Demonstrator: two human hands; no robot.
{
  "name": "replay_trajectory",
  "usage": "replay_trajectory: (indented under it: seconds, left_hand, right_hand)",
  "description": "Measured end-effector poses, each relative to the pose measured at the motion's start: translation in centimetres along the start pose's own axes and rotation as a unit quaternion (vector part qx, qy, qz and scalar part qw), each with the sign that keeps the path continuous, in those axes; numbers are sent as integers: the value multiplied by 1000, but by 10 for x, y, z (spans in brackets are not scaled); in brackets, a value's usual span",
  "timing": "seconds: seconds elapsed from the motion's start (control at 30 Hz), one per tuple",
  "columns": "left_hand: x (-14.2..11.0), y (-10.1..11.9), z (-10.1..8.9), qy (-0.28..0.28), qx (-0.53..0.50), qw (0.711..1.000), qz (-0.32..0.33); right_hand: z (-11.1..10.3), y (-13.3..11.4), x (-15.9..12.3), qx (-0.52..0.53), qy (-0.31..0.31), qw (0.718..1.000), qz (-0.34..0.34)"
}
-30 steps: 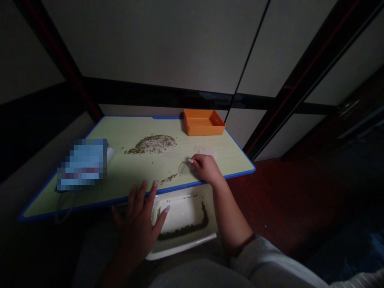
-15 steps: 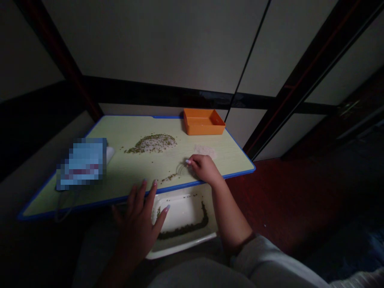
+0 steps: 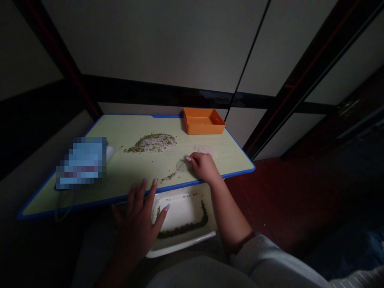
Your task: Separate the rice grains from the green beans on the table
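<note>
My right hand (image 3: pixel 205 168) is closed in a pinch on a thin see-through piece with curved lines (image 3: pixel 181 165), whose exact kind I cannot make out. It is low over the front right of the table. Just left of it lies a short line of green and pale grains (image 3: pixel 169 177). My left hand (image 3: pixel 139 212) is open, fingers spread, with its fingertips at the table's front edge and its thumb over a white basin (image 3: pixel 183 250). Dark green grains (image 3: pixel 183 230) line the basin's floor along its near and right sides. A larger mixed heap of green and white grains (image 3: pixel 154 143) lies mid-table.
The pale table (image 3: pixel 126 126) has a blue rim. An orange box (image 3: pixel 205 129) stands at its back right corner, with a patch of white grains (image 3: pixel 205 149) in front. A blurred-out blue packet (image 3: pixel 82 162) lies at the left. Cupboard panels (image 3: pixel 168 44) rise behind.
My right hand has made only small shifts over the table, still pinching the see-through piece. My left hand, the grain heap and the basin stay put.
</note>
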State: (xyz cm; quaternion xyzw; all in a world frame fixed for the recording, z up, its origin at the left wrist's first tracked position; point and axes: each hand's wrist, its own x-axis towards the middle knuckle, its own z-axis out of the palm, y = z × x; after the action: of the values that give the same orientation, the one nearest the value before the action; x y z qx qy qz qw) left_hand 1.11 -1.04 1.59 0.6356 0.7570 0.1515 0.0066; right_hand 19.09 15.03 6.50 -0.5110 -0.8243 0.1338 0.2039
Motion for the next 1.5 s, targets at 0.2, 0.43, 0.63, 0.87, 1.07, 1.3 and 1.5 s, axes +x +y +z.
replay_trajectory:
  seconds: [0.2, 0.43, 0.63, 0.87, 1.07, 1.3, 1.5]
  left_hand:
    - [0, 0, -1, -3, -17, 1000, 5]
    - [0, 1, -2, -5, -16, 1000, 2]
    - [0, 0, -1, -9, -13, 1000, -1]
    - [0, 0, 0, -5, -10, 1000, 0]
    - [0, 0, -1, -5, -17, 1000, 2]
    - [0, 1, -1, -4, -16, 1000, -2]
    - [1, 0, 1, -2, -5, 1000, 1]
  right_hand:
    - [2, -3, 2, 9, -9, 1000, -9]
    - [5, -7, 4, -4, -6, 1000, -22]
    - [7, -9, 7, 1, -15, 999, -33]
    - [9, -11, 9, -53, -3, 998, -19]
    - [5, -5, 12, -96, 41, 992, 65]
    - [-5, 13, 13, -111, 112, 979, 131]
    - [-7, 23, 12, -119, 179, 956, 198]
